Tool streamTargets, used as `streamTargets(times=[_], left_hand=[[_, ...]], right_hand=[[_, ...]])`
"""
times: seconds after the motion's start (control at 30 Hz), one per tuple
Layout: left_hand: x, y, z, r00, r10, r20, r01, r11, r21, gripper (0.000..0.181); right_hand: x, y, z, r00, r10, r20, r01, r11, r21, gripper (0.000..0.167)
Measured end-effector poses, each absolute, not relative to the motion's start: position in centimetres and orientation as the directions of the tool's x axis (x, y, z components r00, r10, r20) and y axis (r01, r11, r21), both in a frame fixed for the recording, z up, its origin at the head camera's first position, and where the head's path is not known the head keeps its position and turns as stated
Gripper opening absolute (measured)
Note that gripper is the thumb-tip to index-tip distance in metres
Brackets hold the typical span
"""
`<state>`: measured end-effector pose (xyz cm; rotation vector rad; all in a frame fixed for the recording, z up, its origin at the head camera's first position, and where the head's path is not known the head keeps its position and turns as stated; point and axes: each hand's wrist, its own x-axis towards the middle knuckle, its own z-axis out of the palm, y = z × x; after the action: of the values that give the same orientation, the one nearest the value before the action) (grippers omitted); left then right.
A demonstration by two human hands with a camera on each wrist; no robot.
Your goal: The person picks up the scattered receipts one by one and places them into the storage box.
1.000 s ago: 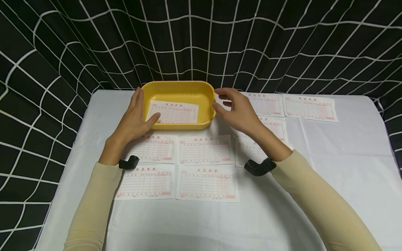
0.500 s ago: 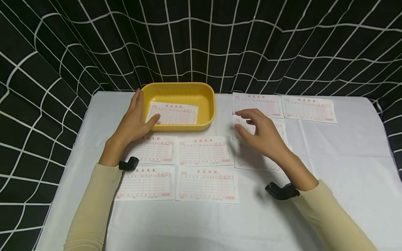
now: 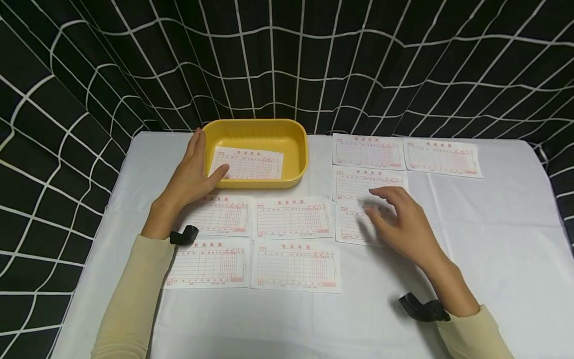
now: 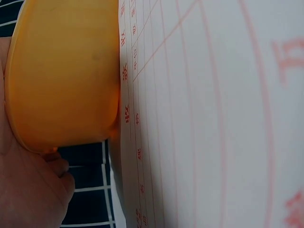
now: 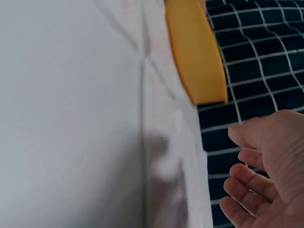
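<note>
A yellow tray [image 3: 255,183] stands at the back left of the table with one printed slip [image 3: 253,163] lying in it. My left hand [image 3: 188,167] rests along the tray's left end, its thumb over the front rim; in the left wrist view the hand [image 4: 33,190] touches the tray [image 4: 66,71]. Above the slips on the right, my right hand [image 3: 405,224] hovers with thumb and fingers apart, holding nothing. Under and beside it lie a lower slip [image 3: 352,224] and a middle slip [image 3: 354,183]. The right wrist view shows the hand [image 5: 266,175] empty, its fingers loosely bent.
Four slips, among them one at the front [image 3: 296,267], lie in two rows before the tray. Two more, including the far right one [image 3: 441,157], lie along the back edge. A black cloth [image 3: 287,55] with white grid lines hangs behind the white table [image 3: 269,324].
My right hand has left the tray's right end and moved right and toward the front, over the right-hand slips. My left hand has stayed on the tray.
</note>
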<state>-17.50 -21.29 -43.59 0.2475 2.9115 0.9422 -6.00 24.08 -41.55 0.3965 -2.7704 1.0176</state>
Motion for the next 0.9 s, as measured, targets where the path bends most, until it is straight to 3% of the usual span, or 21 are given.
streamTargets(times=[0.53,0.9], left_hand=[[-17.3,-21.4,-43.7,-0.985,0.172,-0.007,0.135,0.796,0.59,0.105],[-17.5,-21.4,-43.8,-0.985,0.173,-0.009,0.135,0.801,0.583,0.104]], right_hand=[[-2.6,28.7,-44.4,-0.984,-0.057,0.17,-0.142,0.827,-0.544,0.052],[-2.4,29.8,-45.5,-0.986,-0.048,0.159,-0.127,0.834,-0.538,0.065]])
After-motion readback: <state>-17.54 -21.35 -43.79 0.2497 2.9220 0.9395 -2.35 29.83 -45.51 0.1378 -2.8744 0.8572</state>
